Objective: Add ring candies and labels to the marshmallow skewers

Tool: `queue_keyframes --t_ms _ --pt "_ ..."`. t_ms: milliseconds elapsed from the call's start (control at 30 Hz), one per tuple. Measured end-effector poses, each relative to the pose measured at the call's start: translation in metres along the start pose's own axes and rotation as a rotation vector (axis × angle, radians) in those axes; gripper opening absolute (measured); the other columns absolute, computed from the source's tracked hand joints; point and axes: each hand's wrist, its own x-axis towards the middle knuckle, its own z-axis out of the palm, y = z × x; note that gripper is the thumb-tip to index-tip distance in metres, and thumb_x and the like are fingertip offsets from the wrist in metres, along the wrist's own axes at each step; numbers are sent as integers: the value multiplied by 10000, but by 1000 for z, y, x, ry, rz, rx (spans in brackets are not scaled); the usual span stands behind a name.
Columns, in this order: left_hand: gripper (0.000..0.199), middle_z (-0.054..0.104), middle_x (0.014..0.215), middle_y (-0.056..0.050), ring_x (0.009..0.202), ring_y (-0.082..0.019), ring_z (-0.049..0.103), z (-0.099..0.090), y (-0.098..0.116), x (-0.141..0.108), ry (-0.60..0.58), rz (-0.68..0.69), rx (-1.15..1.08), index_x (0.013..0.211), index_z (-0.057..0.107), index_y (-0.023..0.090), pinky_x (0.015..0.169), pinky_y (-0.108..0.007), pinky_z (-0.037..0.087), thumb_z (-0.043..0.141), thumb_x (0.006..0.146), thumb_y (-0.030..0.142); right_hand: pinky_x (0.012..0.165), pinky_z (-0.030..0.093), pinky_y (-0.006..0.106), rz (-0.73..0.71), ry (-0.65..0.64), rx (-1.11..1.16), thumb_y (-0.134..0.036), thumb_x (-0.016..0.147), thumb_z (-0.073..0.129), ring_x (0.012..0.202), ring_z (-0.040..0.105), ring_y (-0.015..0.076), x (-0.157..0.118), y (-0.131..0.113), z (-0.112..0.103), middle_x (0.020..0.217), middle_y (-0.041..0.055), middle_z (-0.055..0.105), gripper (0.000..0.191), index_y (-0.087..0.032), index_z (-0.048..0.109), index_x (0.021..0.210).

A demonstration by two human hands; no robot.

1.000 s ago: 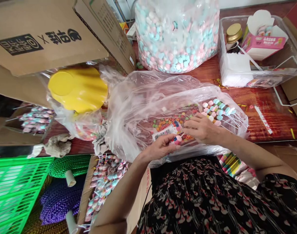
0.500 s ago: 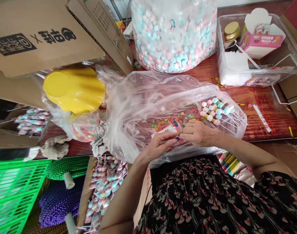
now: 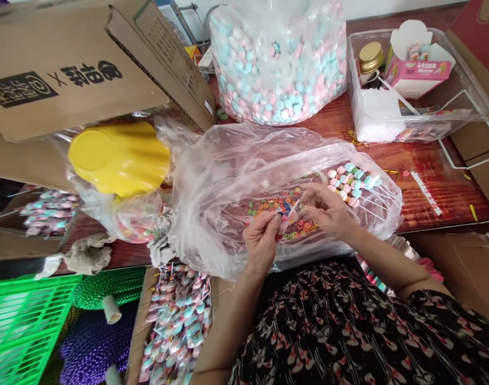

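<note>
My left hand pinches a small printed candy wrapper in red, blue and white, with a thin white stick jutting from it. My right hand curls just beside the wrapper, its fingertips at the stick; I cannot tell whether they grip it. Both hands are over a clear plastic bag holding small colourful ring candies. Pink and blue candy sticks lie in the same bag, right of my right hand.
A huge bag of pink and blue candies stands beyond the hands on a red wooden table. A clear bin is at the right, a yellow lid and cardboard flap at the left, and a box of wrapped lollipops below.
The wrapper is gathered tighter and has risen between my hands. My left hand has turned more upright, and my right hand has moved up beside it. The view has shifted slightly.
</note>
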Motion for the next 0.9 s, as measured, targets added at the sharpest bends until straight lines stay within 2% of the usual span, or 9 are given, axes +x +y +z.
queue_keyframes --t_ms 33,100,200,333,433,567,733,800,900 --pt "199 652 818 -4 764 -137 566 2 0 0 14 12 -5 892 750 236 757 -282 484 666 866 415 548 425 211 108 66 82 -300 891 631 585 489 74 -5 -1 6 879 -3 617 223 -182 617 1080" --pt "186 649 853 -14 822 -150 582 8 0 -1 3 47 -6 876 751 240 806 -300 497 668 865 407 528 419 208 208 87 180 -329 846 690 568 484 77 -14 -1 18 790 -26 599 209 -181 643 985" --pt "190 639 974 -32 939 -165 590 18 -5 -6 6 62 -58 931 751 250 880 -316 499 661 870 406 609 461 240 179 122 196 -320 878 655 632 530 110 -20 -1 32 699 -20 578 168 -179 654 787" --pt "348 655 1069 -54 1044 -187 588 27 -11 -14 3 -110 -170 1059 710 230 942 -339 492 642 861 507 686 494 273 68 166 146 -277 893 631 732 581 135 -18 -1 33 796 19 616 129 -185 691 827" --pt "432 671 935 -46 941 -186 611 28 -10 -19 -96 -250 -267 1063 680 215 823 -314 518 606 857 587 732 505 293 36 252 111 -258 896 620 794 598 146 -18 -2 34 849 34 635 107 -195 692 849" --pt "425 606 732 -9 700 -144 558 17 -4 -18 -264 -350 -218 873 654 195 649 -271 482 589 853 614 833 519 355 93 292 190 -309 872 644 889 616 177 -20 -2 42 892 51 671 135 -202 656 790" --pt "407 586 681 -17 627 -126 535 -4 2 -6 -535 -521 -260 745 606 167 545 -236 407 660 812 565 493 489 274 356 216 514 -404 866 630 538 545 127 -23 3 55 697 -14 625 230 -221 555 749" --pt "378 588 687 -20 642 -123 542 -10 0 -1 -588 -543 -258 733 604 158 568 -232 409 690 801 520 475 485 276 360 187 464 -401 880 603 509 532 126 -23 6 54 658 -20 604 227 -218 563 751" --pt "381 564 652 -6 607 -106 501 -19 -7 2 -575 -537 -209 664 555 160 567 -227 387 683 808 489 740 538 364 137 165 66 -299 910 553 782 629 179 -24 9 44 854 45 679 144 -206 662 889"
